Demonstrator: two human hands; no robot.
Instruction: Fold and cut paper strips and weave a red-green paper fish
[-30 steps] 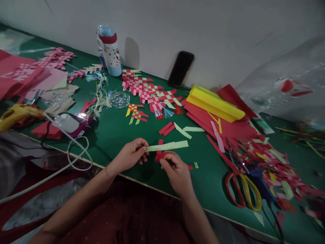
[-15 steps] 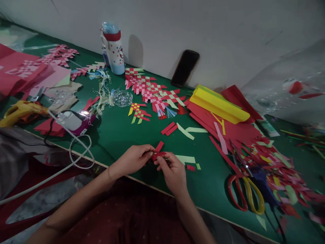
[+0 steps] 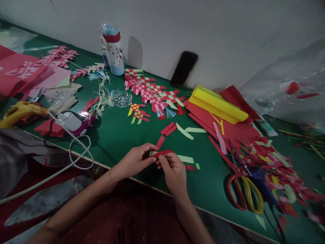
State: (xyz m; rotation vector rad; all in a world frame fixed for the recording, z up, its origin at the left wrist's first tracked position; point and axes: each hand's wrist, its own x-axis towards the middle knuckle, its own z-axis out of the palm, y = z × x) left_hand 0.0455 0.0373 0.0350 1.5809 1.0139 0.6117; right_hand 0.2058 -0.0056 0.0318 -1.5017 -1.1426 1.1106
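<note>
Over the table's front edge, my left hand and my right hand meet, both pinching red paper strips. One red end points up and away above my left fingers, and a bit of pale green paper shows between the fingertips. How the strips are interlaced is hidden by my fingers. Beyond my hands lie short red strips and pale green strips. Another pale green strip rests beside my right hand, close to a small red scrap. Small woven paper fish lie farther back.
Scissors with red and yellow handles lie at the right, by a heap of paper scraps. A bottle and a phone stand against the wall. At left are a white cable and a yellow glue gun.
My fingers have shifted on the strips. The red strip at my right hand now extends straighter across, and pale green paper has come into view between the hands.
</note>
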